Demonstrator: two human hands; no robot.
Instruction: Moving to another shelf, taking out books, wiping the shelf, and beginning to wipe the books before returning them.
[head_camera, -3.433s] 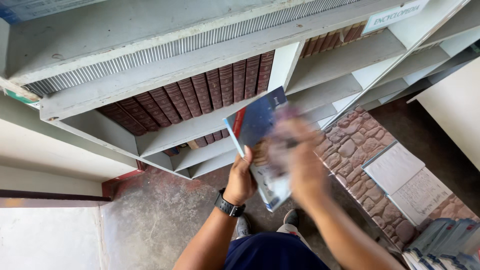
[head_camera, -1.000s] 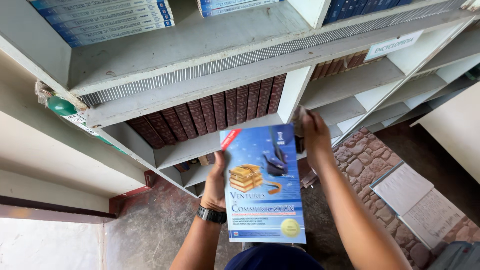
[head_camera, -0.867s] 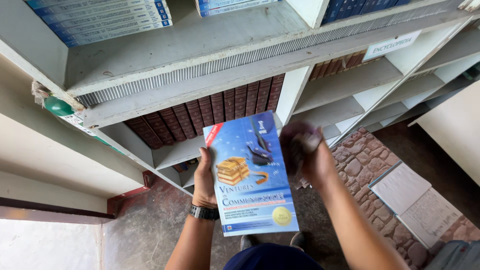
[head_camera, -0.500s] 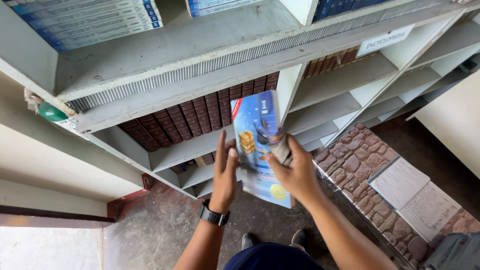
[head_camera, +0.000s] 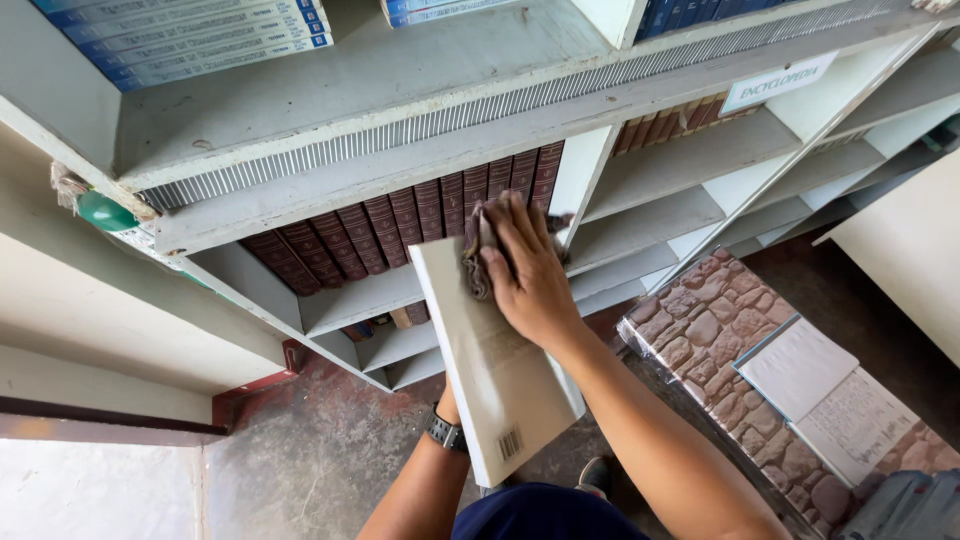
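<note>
The paperback book (head_camera: 495, 360) has been flipped since the earlier frame: its pale back cover with a barcode now faces up, not the blue front. The left hand (head_camera: 448, 405) is mostly hidden beneath it, so its grip cannot be made out. The right hand (head_camera: 530, 270) presses a brownish cloth (head_camera: 476, 262) flat onto the book's top edge, before the shelf's (head_camera: 360, 300) maroon volumes (head_camera: 400, 215).

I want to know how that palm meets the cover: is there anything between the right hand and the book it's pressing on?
Yes. A crumpled brownish cloth sits under the right hand, between its fingers and the pale cover of the book near the top edge. The left hand is hidden behind the book.
</note>
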